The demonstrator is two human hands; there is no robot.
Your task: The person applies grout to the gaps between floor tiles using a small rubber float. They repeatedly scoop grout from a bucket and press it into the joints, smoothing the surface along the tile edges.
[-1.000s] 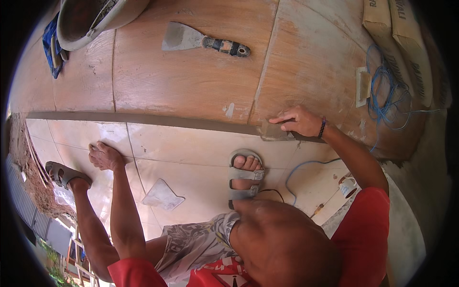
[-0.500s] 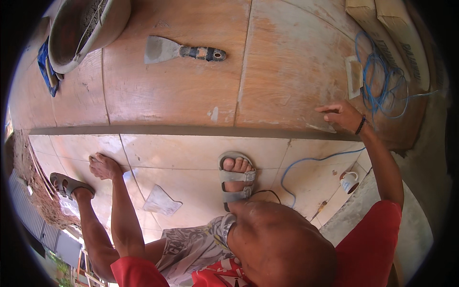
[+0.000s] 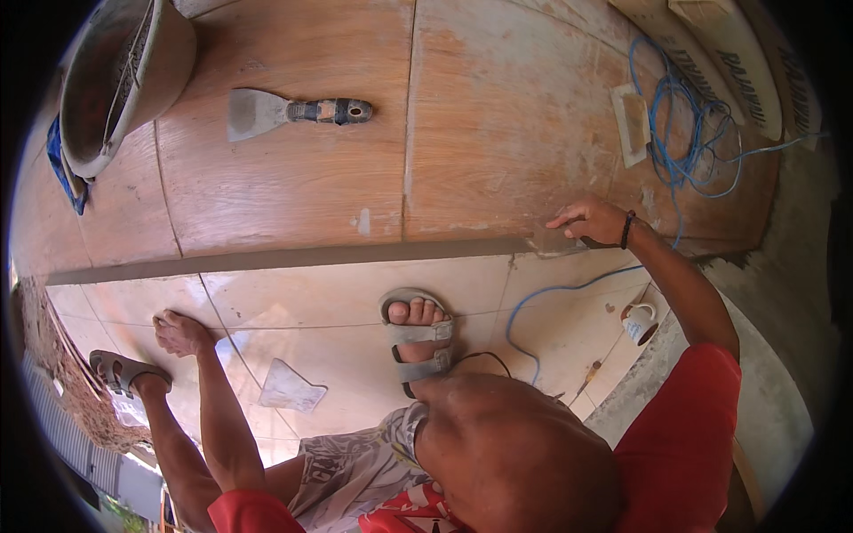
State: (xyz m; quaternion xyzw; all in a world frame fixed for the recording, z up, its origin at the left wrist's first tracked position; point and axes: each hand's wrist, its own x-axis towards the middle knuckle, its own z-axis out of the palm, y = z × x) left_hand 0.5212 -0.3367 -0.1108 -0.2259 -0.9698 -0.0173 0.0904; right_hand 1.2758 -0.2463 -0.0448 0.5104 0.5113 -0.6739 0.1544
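Observation:
My right hand [image 3: 591, 222] is low over the seam between brown and pale tiles. Its index finger points left, the other fingers are curled, and a thin pale flat piece [image 3: 556, 245] shows under the fingertips, partly hidden by the hand. My left hand [image 3: 184, 333] rests on the pale tiles [image 3: 355, 293] beside my sandalled left foot [image 3: 124, 369], its fingers curled in with nothing visible in them. A grey strip [image 3: 293, 258] runs along the seam. A wide putty knife [image 3: 298, 112] with a black handle lies on the brown tiles [image 3: 293, 186].
A bucket [image 3: 169, 80] of grey mix stands at the far left beside blue material [image 3: 67, 169]. At the far right are paper sacks [image 3: 724, 62], coiled blue cord [image 3: 680, 133] and a pale rectangular piece [image 3: 631, 124]. A mug [image 3: 640, 323] and thin grey sheet [image 3: 291, 386] lie nearer.
The whole view has shifted and tilted slightly. My right hand, with the pale flat piece under it, has come a little nearer, onto the seam. The left hand stays on the pale tiles.

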